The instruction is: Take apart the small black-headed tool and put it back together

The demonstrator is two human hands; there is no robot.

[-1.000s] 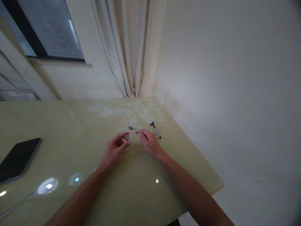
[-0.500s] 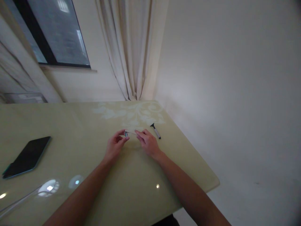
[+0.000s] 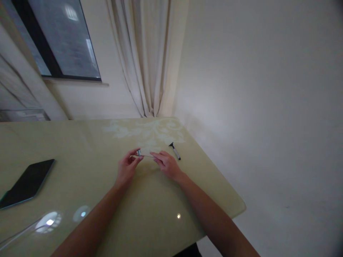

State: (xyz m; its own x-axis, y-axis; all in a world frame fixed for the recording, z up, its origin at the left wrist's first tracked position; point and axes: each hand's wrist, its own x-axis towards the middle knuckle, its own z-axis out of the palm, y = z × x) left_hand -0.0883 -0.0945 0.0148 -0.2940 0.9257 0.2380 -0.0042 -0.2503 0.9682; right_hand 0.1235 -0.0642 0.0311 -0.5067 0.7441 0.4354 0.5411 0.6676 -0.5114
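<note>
My left hand (image 3: 127,165) is closed, pinching a small silver-and-blue piece (image 3: 139,152) upright between thumb and fingertips; it is too small to name. Facing it, my right hand (image 3: 166,164) is closed around a thin pale stick (image 3: 147,156). The stick reaches across the gap toward the lower end of the small piece; whether its tip touches cannot be made out. Just beyond my right hand, a razor (image 3: 175,151) with a black head and a grey-and-black handle lies on the table.
Both forearms extend over a glossy pale yellow-green table (image 3: 160,203). A dark tablet (image 3: 28,182) lies at the left, with a white cable (image 3: 20,233) nearer the front. The table's right edge runs beside a white wall (image 3: 254,107); curtains (image 3: 146,64) hang behind.
The view has shifted slightly, so everything sits a little lower and further left. The stick's left end is now lower against the small piece. Both hands keep their grip.
</note>
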